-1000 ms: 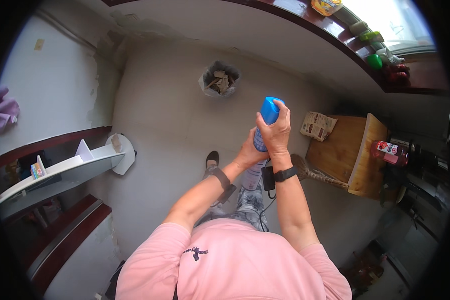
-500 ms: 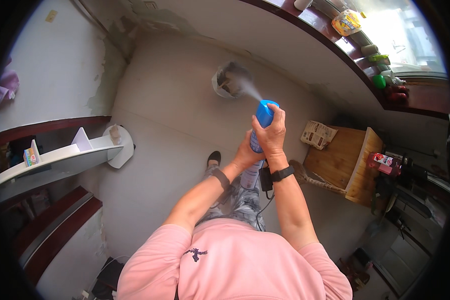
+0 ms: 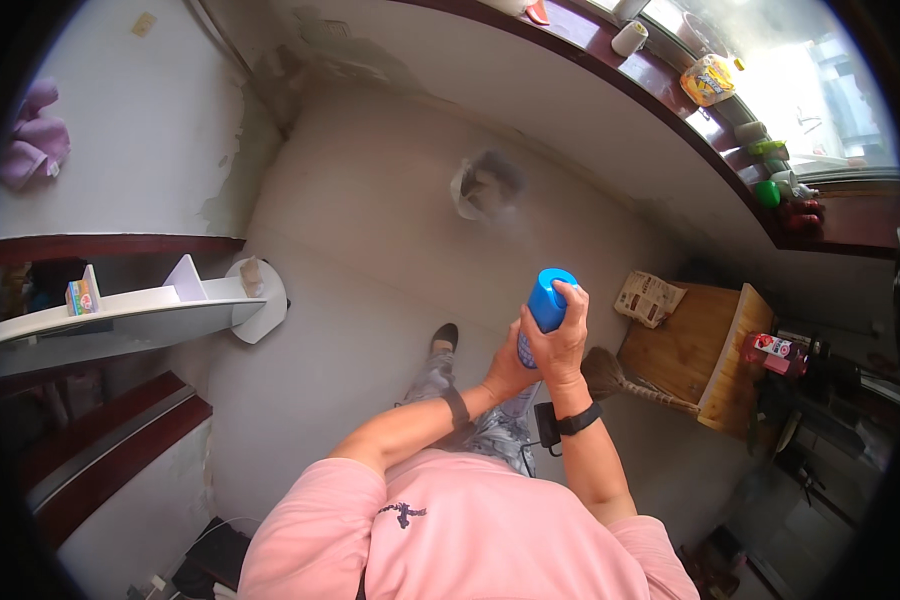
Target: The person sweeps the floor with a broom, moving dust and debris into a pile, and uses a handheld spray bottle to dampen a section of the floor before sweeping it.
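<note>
Both my hands hold an upright spray can [image 3: 547, 300] with a bright blue top in front of my body. My right hand [image 3: 562, 345] wraps round its upper part, the index finger bent over the top. Lower down, my left hand [image 3: 508, 368] closes round the can from the left side; the can's bottom is hidden by the hands. Beyond them on the floor stands a round bin [image 3: 464, 190] with a pale liner at its rim and a dark inside. Faint haze hangs beside the bin, and no distinct jet leaves the can.
At right stand a wooden cabinet [image 3: 685, 335] with printed paper [image 3: 648, 298] on it and a broom [image 3: 645, 390] alongside. A curved white shelf unit [image 3: 140, 305] juts out at left. Bottles, including a yellow one [image 3: 708, 80], line the windowsill. A purple cloth [image 3: 36, 145] hangs upper left.
The white jet from the can toward the bin has stopped, leaving thin haze. My hands and the can have come lower and nearer to my body. The whole view has shifted slightly.
</note>
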A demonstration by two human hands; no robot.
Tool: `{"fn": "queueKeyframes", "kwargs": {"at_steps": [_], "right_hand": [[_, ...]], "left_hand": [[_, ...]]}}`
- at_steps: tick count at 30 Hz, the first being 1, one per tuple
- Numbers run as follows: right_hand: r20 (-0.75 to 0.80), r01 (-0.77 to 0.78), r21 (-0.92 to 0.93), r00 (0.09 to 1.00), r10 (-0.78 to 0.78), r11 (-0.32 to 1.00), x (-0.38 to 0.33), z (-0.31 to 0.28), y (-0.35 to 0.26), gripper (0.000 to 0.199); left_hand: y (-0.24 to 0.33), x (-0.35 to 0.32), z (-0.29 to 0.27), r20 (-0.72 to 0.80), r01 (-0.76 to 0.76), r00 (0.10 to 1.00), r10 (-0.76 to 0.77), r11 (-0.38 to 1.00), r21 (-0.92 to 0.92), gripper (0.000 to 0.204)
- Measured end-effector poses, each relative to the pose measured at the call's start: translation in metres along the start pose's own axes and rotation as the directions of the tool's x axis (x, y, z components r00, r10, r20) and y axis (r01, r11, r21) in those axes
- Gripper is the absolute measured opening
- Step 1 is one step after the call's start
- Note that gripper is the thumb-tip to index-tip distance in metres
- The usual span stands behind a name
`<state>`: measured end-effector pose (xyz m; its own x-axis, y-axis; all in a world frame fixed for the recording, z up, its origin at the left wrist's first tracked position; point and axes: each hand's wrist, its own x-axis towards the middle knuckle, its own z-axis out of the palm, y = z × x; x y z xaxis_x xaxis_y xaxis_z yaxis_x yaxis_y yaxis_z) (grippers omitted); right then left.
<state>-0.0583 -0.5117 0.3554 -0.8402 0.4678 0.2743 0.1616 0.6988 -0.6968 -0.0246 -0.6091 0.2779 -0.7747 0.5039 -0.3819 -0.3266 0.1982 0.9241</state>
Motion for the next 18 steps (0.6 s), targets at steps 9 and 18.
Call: {"fn": "queueKeyframes", "kwargs": {"at_steps": [9, 18], "right_hand": [[-0.186, 0.542, 0.369, 0.839, -0.512, 0.755, 0.056, -0.024, -0.123, 0.070], [-0.039, 0.686, 0.633, 0.489, -0.871, 0.357, -0.002, -0.041, -0.152, 0.048]], "left_hand": [[0.058, -0.001, -0.081, -0.253, -0.455, 0.782, 0.569, 0.800, 0.392, 0.064], [0.073, -0.104, -0.106, 0.000, -0.457, 0.882, 0.471, 0.855, 0.245, 0.064]]}}
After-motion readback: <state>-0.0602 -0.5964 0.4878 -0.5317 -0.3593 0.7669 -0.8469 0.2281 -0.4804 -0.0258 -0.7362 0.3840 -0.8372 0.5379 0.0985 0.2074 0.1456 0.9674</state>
